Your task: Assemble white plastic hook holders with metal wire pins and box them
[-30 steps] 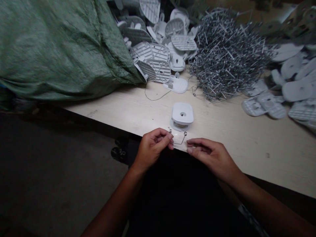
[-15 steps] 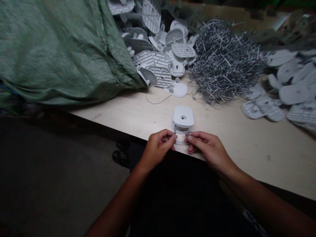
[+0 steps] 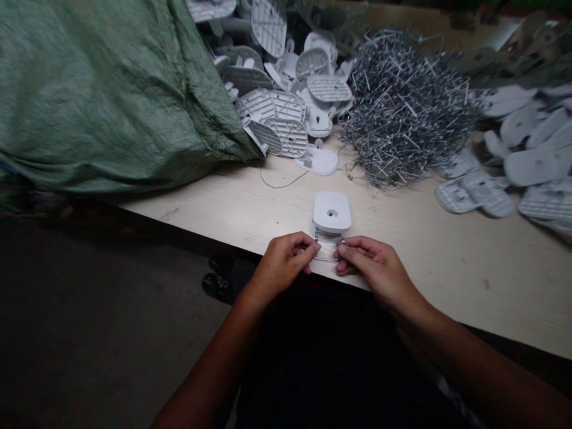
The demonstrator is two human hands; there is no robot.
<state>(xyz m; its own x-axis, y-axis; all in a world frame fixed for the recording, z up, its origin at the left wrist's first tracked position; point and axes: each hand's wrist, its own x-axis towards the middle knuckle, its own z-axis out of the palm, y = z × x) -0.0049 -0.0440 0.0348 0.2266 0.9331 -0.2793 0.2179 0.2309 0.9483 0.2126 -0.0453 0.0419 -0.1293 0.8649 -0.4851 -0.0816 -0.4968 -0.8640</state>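
Observation:
Near the front edge of the table, a white plastic part (image 3: 333, 204) with rounded corners and a small central hole lies in front of my hands. A thin metal wire spring (image 3: 327, 260) reaches from its near side toward me. My left hand (image 3: 286, 265) pinches the spring's left side between thumb and fingers. On the right side, my right hand (image 3: 373, 262) pinches it the same way. Fingertips hide parts of the wire, and how it joins the plastic is too small to tell.
Behind stands a heap of metal wire springs (image 3: 406, 110). Ribbed white plastic parts (image 3: 286, 134) are piled left of it, and smooth and ribbed white parts (image 3: 534, 167) lie at right. A green woven sack (image 3: 111, 101) covers the table's (image 3: 415, 238) left end.
The view has shifted slightly. Both hands keep their pinch on the wire spring, with barely any movement, and the white part stays in place.

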